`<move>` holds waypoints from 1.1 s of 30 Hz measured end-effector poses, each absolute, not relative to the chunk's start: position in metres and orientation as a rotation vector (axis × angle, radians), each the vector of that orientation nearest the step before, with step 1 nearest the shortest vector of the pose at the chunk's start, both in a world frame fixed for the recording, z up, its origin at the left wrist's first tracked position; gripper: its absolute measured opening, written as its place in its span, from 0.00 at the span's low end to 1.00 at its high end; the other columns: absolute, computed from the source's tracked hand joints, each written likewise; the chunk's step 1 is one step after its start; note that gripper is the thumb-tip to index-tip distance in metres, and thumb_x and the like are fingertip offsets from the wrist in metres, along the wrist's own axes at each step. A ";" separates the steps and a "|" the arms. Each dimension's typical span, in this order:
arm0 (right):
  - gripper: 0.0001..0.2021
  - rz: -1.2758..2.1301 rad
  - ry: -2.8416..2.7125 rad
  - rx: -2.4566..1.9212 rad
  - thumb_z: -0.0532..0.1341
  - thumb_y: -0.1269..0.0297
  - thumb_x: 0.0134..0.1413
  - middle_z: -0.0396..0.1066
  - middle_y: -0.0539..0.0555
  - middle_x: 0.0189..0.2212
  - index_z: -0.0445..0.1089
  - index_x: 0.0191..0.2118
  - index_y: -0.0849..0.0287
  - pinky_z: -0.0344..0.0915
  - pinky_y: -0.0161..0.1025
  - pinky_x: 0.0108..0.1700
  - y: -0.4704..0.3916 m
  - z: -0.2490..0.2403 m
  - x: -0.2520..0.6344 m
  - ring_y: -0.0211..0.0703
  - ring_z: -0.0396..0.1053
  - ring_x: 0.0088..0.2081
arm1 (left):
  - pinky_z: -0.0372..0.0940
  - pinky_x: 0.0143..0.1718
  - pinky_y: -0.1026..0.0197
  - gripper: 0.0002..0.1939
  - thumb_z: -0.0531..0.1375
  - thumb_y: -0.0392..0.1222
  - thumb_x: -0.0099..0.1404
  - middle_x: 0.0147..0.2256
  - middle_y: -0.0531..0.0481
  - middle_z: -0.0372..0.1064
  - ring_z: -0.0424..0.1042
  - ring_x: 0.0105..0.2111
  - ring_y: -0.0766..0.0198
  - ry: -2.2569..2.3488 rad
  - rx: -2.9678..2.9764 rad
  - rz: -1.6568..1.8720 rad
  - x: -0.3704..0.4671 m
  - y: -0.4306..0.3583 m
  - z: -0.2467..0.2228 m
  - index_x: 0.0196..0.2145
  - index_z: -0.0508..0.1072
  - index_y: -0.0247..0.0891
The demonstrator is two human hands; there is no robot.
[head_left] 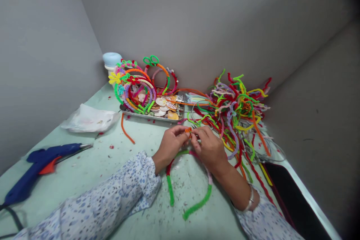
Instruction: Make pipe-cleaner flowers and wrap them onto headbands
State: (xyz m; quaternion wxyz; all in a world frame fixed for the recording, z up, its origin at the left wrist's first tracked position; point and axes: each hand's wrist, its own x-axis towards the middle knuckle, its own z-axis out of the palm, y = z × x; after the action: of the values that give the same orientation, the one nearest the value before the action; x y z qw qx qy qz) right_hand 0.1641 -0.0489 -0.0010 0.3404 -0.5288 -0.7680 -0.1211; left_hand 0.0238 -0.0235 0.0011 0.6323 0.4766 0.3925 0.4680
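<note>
My left hand (174, 141) is closed in a pinch on a small orange pipe-cleaner piece (188, 130). From the other side, my right hand (207, 143) pinches at the same piece, fingertips close to my left ones; a bit of green shows between them. Just below both hands, a headband (197, 208) wrapped in green, red and pink pipe cleaner lies on the table, its two ends toward me. My hands partly cover its top, and I cannot tell whether they touch it.
A metal tray (152, 117) holds shells and finished colourful headbands (140, 86). Loose pipe cleaners (239, 105) are heaped at the right. A blue glue gun (42, 167) and a white plastic bag (89, 119) lie at the left. A blue-lidded container (111, 60) stands behind.
</note>
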 end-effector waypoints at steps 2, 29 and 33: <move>0.06 -0.255 -1.962 -1.385 0.55 0.69 0.57 0.70 0.55 0.33 0.69 0.37 0.60 0.64 0.36 0.36 -0.048 -0.002 0.164 0.41 0.69 0.34 | 0.58 0.25 0.67 0.12 0.63 0.40 0.53 0.25 0.51 0.69 0.62 0.21 0.72 0.901 1.087 1.068 0.024 -0.024 0.001 0.36 0.73 0.30; 0.07 -0.224 -2.000 -1.341 0.55 0.69 0.57 0.71 0.55 0.36 0.69 0.40 0.59 0.66 0.36 0.40 -0.049 -0.004 0.166 0.42 0.70 0.37 | 0.58 0.21 0.70 0.15 0.63 0.40 0.53 0.22 0.51 0.71 0.65 0.19 0.72 0.949 0.950 1.022 0.024 -0.027 0.008 0.39 0.76 0.32; 0.07 -0.230 -1.969 -1.358 0.54 0.70 0.57 0.71 0.55 0.34 0.69 0.38 0.59 0.65 0.37 0.39 -0.047 -0.005 0.165 0.42 0.69 0.36 | 0.57 0.21 0.69 0.15 0.64 0.42 0.52 0.24 0.50 0.72 0.64 0.20 0.72 0.943 1.005 1.038 0.024 -0.028 0.008 0.38 0.77 0.32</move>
State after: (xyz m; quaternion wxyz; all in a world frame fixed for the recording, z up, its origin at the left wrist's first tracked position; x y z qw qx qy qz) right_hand 0.1653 -0.0474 -0.0045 0.3611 -0.5271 -0.7641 -0.0892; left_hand 0.0242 -0.0275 0.0077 0.6504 0.4425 0.4151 0.4569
